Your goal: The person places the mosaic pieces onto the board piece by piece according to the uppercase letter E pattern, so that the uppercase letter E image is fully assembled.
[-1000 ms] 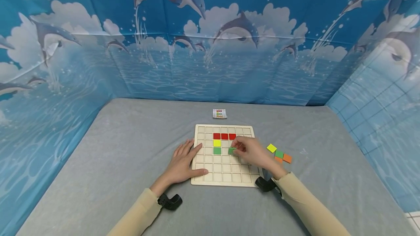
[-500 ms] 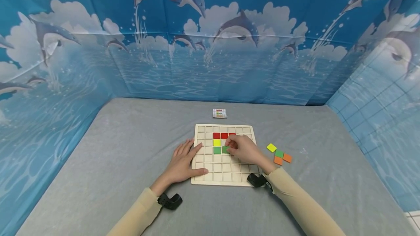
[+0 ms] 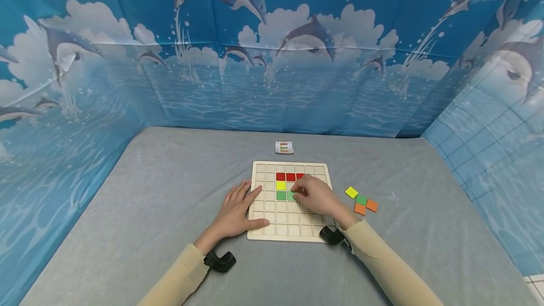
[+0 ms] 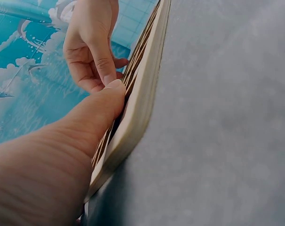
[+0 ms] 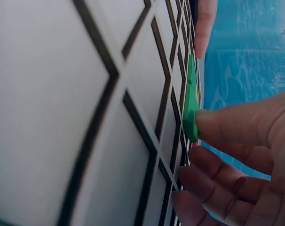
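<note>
Three red tiles (image 3: 291,177), a yellow tile (image 3: 281,185) and one green tile (image 3: 281,195) sit in the board (image 3: 294,229); the right-hand grip (image 3: 316,194) pinches a second green tile (image 3: 290,196) at the adjacent cell. The left-hand grip (image 3: 235,211), fingers spread, rests on the board's edge. Four loose tiles (image 3: 361,200) lie unplaced on the tabletop (image 3: 182,174).

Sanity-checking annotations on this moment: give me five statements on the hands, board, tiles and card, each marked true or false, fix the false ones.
1. The left hand rests on the left edge of the board. True.
2. The right hand touches nothing. False: it touches a green tile.
3. In the head view, the board's yellow tile sits directly below a red tile. True.
4. The loose tiles lie left of the board. False: they lie to its right.
5. The printed card lies beyond the board's far edge. True.
</note>
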Available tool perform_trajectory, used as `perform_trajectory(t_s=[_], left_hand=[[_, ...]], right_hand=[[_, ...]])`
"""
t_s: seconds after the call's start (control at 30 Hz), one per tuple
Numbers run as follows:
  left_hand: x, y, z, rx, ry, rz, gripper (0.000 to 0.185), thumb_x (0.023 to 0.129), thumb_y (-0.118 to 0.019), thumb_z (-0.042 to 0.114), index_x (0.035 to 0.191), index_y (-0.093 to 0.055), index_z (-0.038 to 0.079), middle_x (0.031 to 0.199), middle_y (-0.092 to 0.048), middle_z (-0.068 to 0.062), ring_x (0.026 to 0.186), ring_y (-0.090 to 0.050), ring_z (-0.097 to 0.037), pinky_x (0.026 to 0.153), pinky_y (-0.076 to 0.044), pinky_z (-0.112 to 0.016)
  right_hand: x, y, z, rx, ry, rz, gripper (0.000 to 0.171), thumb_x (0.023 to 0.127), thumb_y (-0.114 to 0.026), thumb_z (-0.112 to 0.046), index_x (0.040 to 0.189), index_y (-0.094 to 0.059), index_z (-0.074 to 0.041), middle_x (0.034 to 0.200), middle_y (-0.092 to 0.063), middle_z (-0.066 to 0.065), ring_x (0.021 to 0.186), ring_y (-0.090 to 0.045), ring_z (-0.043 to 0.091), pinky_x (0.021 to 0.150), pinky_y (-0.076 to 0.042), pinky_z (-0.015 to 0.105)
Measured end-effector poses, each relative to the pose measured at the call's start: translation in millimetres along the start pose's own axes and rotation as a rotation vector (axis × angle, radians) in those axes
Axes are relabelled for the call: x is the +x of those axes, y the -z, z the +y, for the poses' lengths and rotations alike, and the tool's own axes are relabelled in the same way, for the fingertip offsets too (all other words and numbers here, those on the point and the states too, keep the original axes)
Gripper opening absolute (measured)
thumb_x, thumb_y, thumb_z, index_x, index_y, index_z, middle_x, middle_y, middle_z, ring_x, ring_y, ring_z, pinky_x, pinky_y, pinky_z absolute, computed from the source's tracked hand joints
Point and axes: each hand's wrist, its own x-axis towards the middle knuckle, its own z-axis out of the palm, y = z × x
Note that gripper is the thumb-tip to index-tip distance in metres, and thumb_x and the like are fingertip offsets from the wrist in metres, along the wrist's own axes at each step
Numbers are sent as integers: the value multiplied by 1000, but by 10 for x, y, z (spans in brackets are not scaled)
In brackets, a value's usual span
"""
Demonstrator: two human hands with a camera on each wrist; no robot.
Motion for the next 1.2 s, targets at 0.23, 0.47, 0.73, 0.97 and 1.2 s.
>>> perform_trajectory(t_s=[0.23, 0.47, 0.73, 0.97, 1.2], left_hand=[[2, 4, 7, 2, -2, 6, 91, 80, -61, 65, 151, -29, 16, 156, -15, -14, 142, -6, -27, 110, -5, -48], [2, 15, 27, 4, -7, 4, 91, 80, -61, 64, 151, -30, 16, 155, -15, -15, 142, -6, -29, 110, -6, -49], [-1, 12, 17, 2, 1, 6, 92, 80, -61, 64, 151, -29, 17, 156, -14, -14, 143, -5, -27, 110, -6, -48], [-1, -2, 7, -5, 4, 4, 92, 80, -60, 66, 151, -28, 17, 156, -14, -13, 143, -5, -26, 110, -5, -48], [3, -9, -5, -3, 1, 3, 92, 80, -60, 66, 151, -28, 17, 156, -13, -13, 143, -4, -25, 110, -5, -48]], right_hand=[[-69, 3, -7, -24, 31, 1, 16, 88, -67, -9, 102, -73, -5, 86, -58, -2, 70, -48, 11, 61, -42, 28], [-177, 48, -5, -48, 80, -40, 25, 90, -64, -10, 113, -69, -3, 89, -58, -1, 74, -48, 12, 63, -42, 29], [-325, 118, 115, 88, 173, 13, 21, 90, -64, -5, 110, -68, -1, 92, -61, -1, 81, -57, 13, 68, -50, 27], [-528, 292, 291, 83, 80, 96, 14, 88, -66, -4, 102, -70, -3, 94, -64, 3, 77, -58, 13, 61, -49, 27], [-696, 497, 498, -13, -148, 121, 10, 88, -69, -11, 96, -70, -6, 86, -63, 4, 67, -55, 14, 53, -44, 30]])
